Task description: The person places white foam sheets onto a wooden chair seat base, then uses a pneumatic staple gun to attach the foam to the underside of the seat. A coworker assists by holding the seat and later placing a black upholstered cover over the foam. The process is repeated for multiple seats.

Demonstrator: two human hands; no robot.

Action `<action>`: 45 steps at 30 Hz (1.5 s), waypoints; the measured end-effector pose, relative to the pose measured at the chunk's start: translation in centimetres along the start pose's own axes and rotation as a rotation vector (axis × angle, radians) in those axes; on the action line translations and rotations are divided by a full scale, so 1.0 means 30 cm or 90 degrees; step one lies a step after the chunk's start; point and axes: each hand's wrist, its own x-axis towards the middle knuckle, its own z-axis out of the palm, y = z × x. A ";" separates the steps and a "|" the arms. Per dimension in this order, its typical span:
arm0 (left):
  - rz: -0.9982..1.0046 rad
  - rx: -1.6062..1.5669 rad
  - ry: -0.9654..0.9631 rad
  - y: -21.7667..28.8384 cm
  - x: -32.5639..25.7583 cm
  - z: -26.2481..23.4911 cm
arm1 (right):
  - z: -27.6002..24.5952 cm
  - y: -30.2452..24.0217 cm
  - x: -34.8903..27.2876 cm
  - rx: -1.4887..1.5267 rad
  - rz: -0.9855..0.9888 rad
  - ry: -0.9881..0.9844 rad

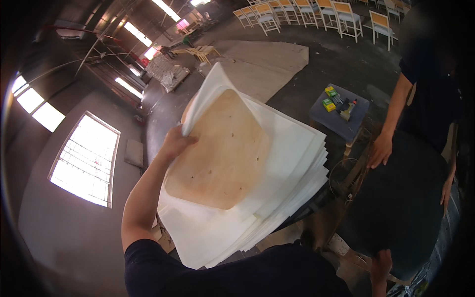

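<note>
A plywood panel [220, 158] is laid on a stack of white foam sheets [208, 232]; its left edge is pinched, together with an upturned sheet, by the left hand [179, 142]. The near edge of a black panel [396, 208] is met by the right hand [381, 265], whose closure cannot be told. The plywood is judged stiff, best gripped at opposite edges; the foam, light and easily creased.

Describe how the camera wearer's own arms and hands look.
The left arm has a short, dark navy sleeve; the forearm below it is bare. The left hand shows no glove or watch. The right hand is ungloved too, its wrist bare; its sleeve cannot be made out.
</note>
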 end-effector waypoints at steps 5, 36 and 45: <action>0.096 0.068 0.004 0.353 -0.020 0.043 | -0.037 -0.149 0.056 0.120 -0.083 0.002; 0.146 -1.175 0.133 0.392 -0.357 0.433 | -0.116 -1.329 0.813 1.332 -0.062 -0.156; 0.170 -1.215 -0.334 0.509 -0.295 0.841 | -0.236 -0.718 0.611 1.324 0.146 -0.244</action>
